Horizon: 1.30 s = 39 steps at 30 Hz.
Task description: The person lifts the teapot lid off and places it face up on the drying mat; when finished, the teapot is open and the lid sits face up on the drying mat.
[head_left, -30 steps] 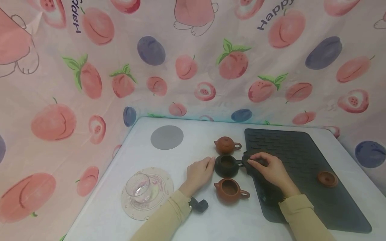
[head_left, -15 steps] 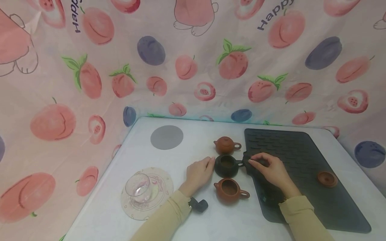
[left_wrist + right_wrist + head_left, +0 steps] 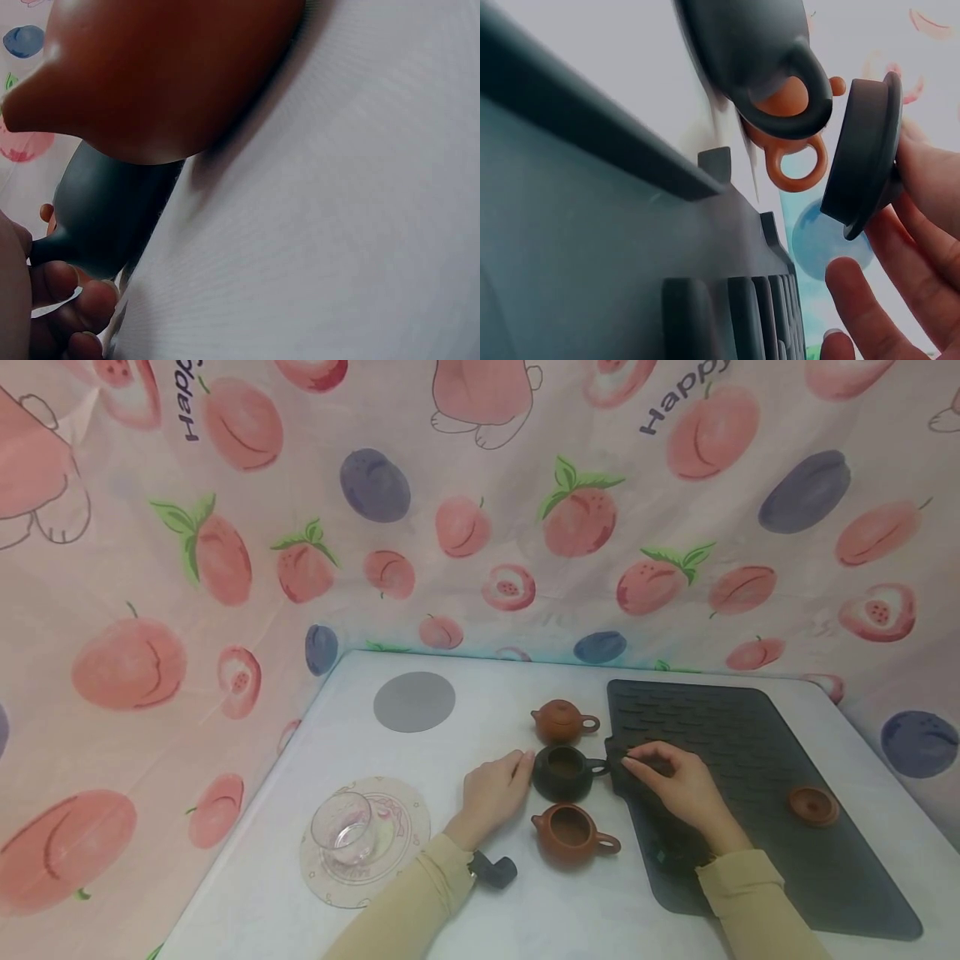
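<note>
My left hand (image 3: 495, 789) holds the spout of a black teapot (image 3: 558, 789), thumb and curled fingers around it in the left wrist view. The teapot stands lidless, handle to the right. Between the right hand's (image 3: 678, 781) thumb and fingers is the pot's round black lid (image 3: 862, 142), tilted on edge in the right wrist view, just right of the handle and above the mat's left edge. Nearer me sits a lidless reddish-brown teapot (image 3: 562, 852); behind the black one stands a smaller brown teapot (image 3: 558, 724) with its lid on.
A ridged black mat (image 3: 750, 877) covers the right side, with a brown lid (image 3: 813, 807) lying on it. At left, a clear glass cup (image 3: 342, 822) stands on a round patterned coaster (image 3: 405, 852). Behind is a grey disc (image 3: 415, 702), before a fruit-print curtain (image 3: 465, 585).
My right hand has shifted very slightly to the right with the lid. The left hand and the teapots stay as they were.
</note>
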Tool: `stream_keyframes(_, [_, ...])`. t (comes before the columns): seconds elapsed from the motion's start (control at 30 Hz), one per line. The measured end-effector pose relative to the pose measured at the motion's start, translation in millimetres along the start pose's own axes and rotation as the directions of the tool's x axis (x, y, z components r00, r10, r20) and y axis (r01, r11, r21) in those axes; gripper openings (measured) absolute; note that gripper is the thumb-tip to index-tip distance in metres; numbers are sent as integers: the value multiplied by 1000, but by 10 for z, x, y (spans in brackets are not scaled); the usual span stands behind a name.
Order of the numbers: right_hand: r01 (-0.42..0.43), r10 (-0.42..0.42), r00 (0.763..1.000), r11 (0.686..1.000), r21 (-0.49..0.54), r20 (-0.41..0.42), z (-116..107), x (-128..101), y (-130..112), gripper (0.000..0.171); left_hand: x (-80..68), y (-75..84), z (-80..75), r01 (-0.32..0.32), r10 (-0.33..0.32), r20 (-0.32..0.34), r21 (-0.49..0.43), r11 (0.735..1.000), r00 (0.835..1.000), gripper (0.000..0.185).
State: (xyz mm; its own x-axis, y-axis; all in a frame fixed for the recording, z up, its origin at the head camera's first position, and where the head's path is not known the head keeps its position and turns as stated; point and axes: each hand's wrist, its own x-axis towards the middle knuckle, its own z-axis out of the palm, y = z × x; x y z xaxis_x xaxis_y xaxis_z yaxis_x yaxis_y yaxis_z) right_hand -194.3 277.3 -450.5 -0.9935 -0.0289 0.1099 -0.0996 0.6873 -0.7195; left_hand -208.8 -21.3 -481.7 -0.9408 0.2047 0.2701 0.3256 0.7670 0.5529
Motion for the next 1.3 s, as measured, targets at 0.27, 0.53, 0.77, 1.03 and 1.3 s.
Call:
stream_keyframes(0.27, [-3,3,1000,1000,11,4,-5,-4,45,44,3,1,6,-1,1,-2,-1,1000,1000,44])
stream_keyframes(0.53, [-17,17,1000,999,29,1,-8,-14,86,45,8,6,-2,-1,1,2,5,1000,1000,43])
stream_keyframes(0.77, [-25,25,1000,999,42,2,-10,-15,99,46,9,1,1,2,-2,1,1,1000,1000,44])
stream_keyframes(1.03, [-37,37,999,998,43,11,-16,-34,112,48,7,6,-10,11,-11,9,1,1000,1000,43])
stream_keyframes(1.3, [-47,47,999,997,55,5,-14,-43,133,48,9,-8,-1,6,-6,3,3,1000,1000,44])
